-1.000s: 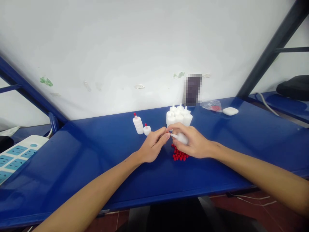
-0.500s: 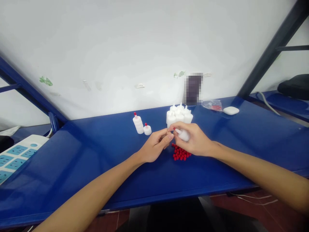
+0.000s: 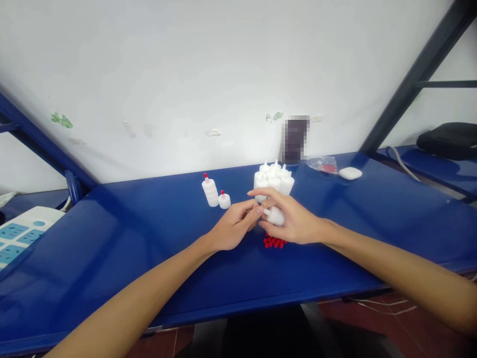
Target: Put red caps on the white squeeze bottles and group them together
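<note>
White bottle (image 3: pixel 276 217) tilted in R hand (image 3: pixel 302 219), over mid worktop (image 3: pixel 149 214), btwn near & far edges. L hand (image 3: pixel 233 226) pinched at nozzle (image 3: pixel 266 212) tip; cap, if any, hidden. Risk: R hand dipping could scatter red caps (image 3: pixel 274 242) below, poss. off near edge.

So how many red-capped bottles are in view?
2: the taller bottle and, just right of it, the shorter bottle, both left of the bottle cluster. The held bottle has its tip hidden by the left hand, so may be another.
</note>
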The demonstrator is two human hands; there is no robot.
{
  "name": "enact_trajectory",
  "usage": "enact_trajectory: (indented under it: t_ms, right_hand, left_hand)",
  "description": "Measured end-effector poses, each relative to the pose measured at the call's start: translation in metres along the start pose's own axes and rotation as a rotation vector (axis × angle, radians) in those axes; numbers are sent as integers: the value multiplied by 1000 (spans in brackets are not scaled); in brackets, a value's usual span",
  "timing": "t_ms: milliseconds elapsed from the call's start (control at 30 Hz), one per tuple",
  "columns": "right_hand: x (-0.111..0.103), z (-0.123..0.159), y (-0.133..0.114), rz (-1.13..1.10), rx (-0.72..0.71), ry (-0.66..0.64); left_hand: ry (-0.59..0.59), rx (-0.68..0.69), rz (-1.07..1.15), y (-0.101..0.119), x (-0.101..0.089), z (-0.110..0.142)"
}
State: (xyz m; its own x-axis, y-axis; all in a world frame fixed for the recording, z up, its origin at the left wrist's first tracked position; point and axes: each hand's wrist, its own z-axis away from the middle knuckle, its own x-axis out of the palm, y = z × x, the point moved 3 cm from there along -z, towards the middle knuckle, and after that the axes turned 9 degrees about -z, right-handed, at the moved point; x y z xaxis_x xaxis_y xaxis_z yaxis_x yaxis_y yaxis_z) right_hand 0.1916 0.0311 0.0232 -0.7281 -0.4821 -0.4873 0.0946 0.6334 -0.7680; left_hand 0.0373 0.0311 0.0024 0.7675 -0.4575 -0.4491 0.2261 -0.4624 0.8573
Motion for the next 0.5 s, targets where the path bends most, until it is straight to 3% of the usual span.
enact_trajectory:
  t_ms: [100, 200, 367, 500]
  right_hand:
    - [-1, 1, 2, 60, 9, 24]
    - [-5, 0, 4, 153, 6, 124]
    - [-11, 1, 4, 237, -27, 216]
    - [-10, 2, 0, 337, -73, 201]
  left_hand:
    - [0, 10, -42, 3, -5, -2]
    - [88, -18, -127, 12, -30, -3]
    - [211, -276, -415, 25, -83, 2]
    - [303, -386, -702, 26, -94, 6]
